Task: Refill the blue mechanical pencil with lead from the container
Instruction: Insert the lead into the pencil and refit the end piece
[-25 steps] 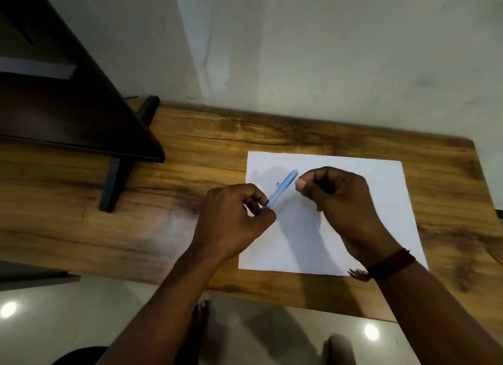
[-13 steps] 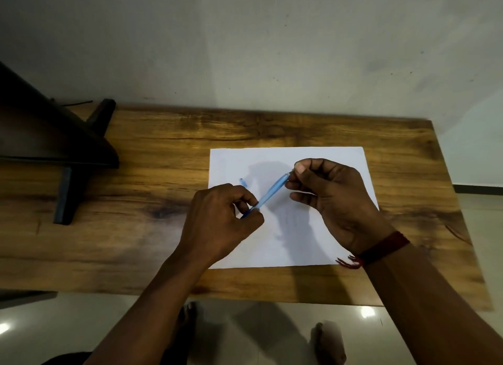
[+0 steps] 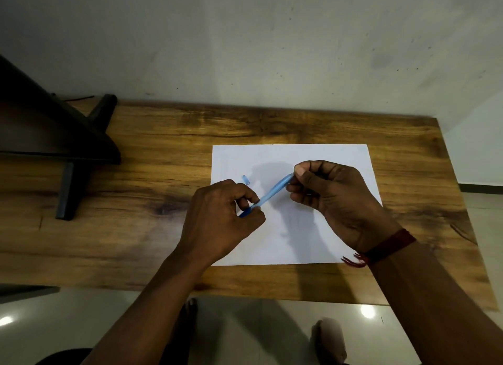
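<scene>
Head view: over the paper (image 3: 343,158), the blue mechanical pencil (image 3: 272,193) is gripped by the left hand (image 3: 220,220), its top pinched by the right hand (image 3: 336,198); lead insertion is presumed, steady alignment required next.

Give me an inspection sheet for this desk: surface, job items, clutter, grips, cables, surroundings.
Surface: wooden table, white paper sheet flat on it.
Job's things: blue mechanical pencil held over the sheet; lead container not seen.
Clutter: small blue piece on the sheet; dark stand at left.
Grips: left hand holds the pencil's lower end; right hand pinches its upper end.
Cables: thin dark wire behind the stand.
Surroundings: grey wall, glossy floor.
</scene>
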Motion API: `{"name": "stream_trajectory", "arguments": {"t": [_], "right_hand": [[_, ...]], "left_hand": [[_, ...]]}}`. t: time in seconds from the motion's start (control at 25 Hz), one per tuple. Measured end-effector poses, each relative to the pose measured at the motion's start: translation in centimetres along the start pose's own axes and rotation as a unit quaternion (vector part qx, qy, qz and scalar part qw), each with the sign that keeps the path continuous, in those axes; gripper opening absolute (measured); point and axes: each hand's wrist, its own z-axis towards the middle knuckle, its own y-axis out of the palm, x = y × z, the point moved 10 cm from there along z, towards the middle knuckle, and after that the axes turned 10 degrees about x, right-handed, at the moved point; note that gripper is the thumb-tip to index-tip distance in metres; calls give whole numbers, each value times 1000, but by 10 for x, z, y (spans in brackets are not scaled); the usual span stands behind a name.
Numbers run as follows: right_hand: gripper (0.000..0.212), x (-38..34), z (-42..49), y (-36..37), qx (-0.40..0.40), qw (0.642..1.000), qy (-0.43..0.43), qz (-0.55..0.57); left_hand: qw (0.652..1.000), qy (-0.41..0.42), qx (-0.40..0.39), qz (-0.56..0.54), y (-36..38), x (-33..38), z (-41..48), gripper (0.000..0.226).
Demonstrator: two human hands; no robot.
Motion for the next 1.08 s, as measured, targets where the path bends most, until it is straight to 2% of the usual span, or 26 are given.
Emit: {"name": "stream_trajectory", "arguments": {"t": [0.32, 0.48, 0.6, 0.68, 0.72, 0.8, 0.88, 1.08], "right_hand": [[21, 7, 2, 21, -13, 1000, 9, -18], [15, 11, 2, 38, -15, 999, 27, 5], [10, 5, 3, 46, 36, 997, -31, -62], [12, -4, 4, 43, 111, 970, -120, -180], [13, -11, 2, 45, 136, 943, -175, -249], [16, -20, -5, 57, 152, 870, -276, -379], [20, -18, -9, 71, 140, 819, -327, -451], [24, -7, -8, 90, 138, 773, -360, -503]], "left_hand": [[1000, 6, 6, -5, -14, -13, -3, 19], [1000, 6, 16, -5, -26, -23, -4, 18], [999, -16, 22, -17, -33, -36, -5, 15], [998, -41, 35, -35, -39, -44, -5, 14], [997, -52, 42, -44, -42, -48, -5, 13], [995, -67, 50, -52, -47, -54, -5, 12], [995, -70, 46, -50, -49, -58, -5, 11], [996, -69, 32, -35, -50, -66, -8, 10]]}}
